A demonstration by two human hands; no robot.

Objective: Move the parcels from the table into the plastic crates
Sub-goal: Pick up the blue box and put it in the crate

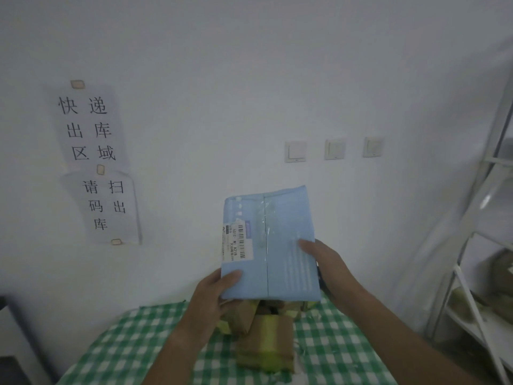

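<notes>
A light blue parcel (277,245) with a white barcode label is held up in front of the white wall, above the table. My left hand (215,297) grips its lower left corner, thumb on the front. My right hand (327,262) grips its right edge, thumb across the front. Below it, several brown parcels (263,340) taped in yellow-green lie in a heap on the green-and-white checked tablecloth (133,345). No plastic crate is in view.
A white metal shelf rack (477,245) with brown parcels stands at the right. Paper signs (91,129) and three wall switches (334,149) hang on the wall. A dark object (11,368) sits at the lower left edge.
</notes>
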